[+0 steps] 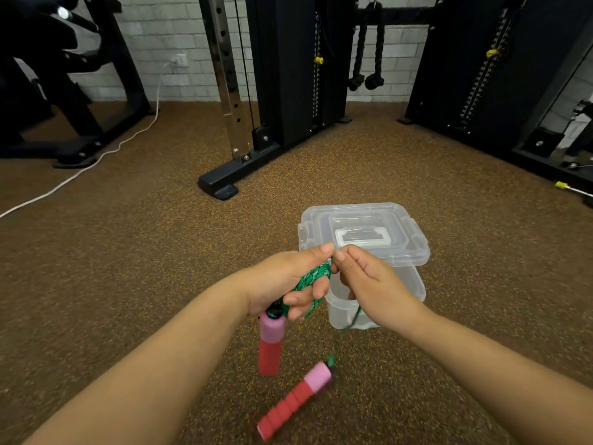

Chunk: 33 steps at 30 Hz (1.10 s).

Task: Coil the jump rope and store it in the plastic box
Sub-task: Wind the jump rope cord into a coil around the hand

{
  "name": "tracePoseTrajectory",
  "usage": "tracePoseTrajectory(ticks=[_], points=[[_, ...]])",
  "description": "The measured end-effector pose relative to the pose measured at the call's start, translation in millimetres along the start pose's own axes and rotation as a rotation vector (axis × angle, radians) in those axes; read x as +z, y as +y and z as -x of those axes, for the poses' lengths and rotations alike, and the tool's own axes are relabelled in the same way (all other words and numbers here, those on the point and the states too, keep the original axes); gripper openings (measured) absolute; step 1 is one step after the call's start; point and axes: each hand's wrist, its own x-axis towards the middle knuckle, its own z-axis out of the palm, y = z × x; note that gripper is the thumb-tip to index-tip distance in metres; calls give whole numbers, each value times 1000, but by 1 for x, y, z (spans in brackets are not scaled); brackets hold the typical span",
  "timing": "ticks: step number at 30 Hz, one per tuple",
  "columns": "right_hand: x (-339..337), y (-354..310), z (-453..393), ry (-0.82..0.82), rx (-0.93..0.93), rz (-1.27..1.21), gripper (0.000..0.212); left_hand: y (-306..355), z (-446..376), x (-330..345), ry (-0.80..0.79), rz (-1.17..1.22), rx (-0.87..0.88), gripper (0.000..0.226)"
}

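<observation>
The green jump rope (316, 275) is wound in several turns around my left hand (288, 277), which is closed on the coil. One pink-and-red foam handle (270, 343) hangs straight down from that hand. My right hand (369, 281) pinches a strand of the rope just right of the coil, and a thin length (354, 316) trails down below it. The second handle (296, 399) lies tilted on the floor near me. The clear plastic box (346, 311) stands behind my hands, its lid (362, 232) resting askew on top, leaving the near part uncovered.
Brown speckled rubber floor (128, 252) all around. A black cable machine base (221, 184) stands ahead left, more black gym frames at the right (500, 91) and far left. A white power cord (80, 168) runs across the floor at the left.
</observation>
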Motion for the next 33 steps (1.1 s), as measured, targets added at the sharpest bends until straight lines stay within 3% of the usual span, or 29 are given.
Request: tracePoseTrajectory(ticks=[5, 9, 14, 19, 27, 33], points=[[1, 4, -3, 26, 45, -47, 32, 2, -1, 1, 33, 104, 12, 55], [6, 13, 0, 20, 108, -130, 32, 6, -6, -2, 149, 358, 89, 54], [20, 31, 13, -83, 194, -84, 34, 9, -12, -12, 377, 661, 226, 49], [32, 28, 26, -190, 224, -80, 30, 13, -13, -15, 482, 846, 248, 52], [32, 11, 29, -235, 134, 22, 29, 12, -15, -18, 462, 668, 221, 95], [19, -18, 21, -210, 41, -29, 22, 0, -25, -8, 486, 251, 132, 98]])
